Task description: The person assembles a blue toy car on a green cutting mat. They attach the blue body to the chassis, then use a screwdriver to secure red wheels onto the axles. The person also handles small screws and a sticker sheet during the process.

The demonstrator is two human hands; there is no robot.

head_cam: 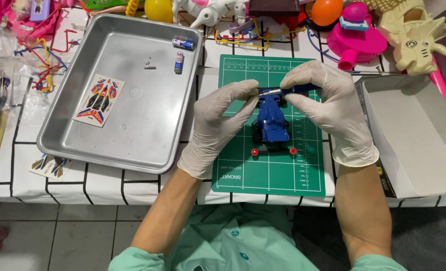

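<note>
At frame centre, the blue toy car is steadied by the left hand while a screwdriver is gripped by the right hand; two batteries remain uninstalled in the metal tray.

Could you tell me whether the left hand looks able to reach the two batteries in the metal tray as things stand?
Probably yes. The left hand rests on the blue toy car just right of the tray, and the batteries lie loose at its near corner with nothing over them.
</note>
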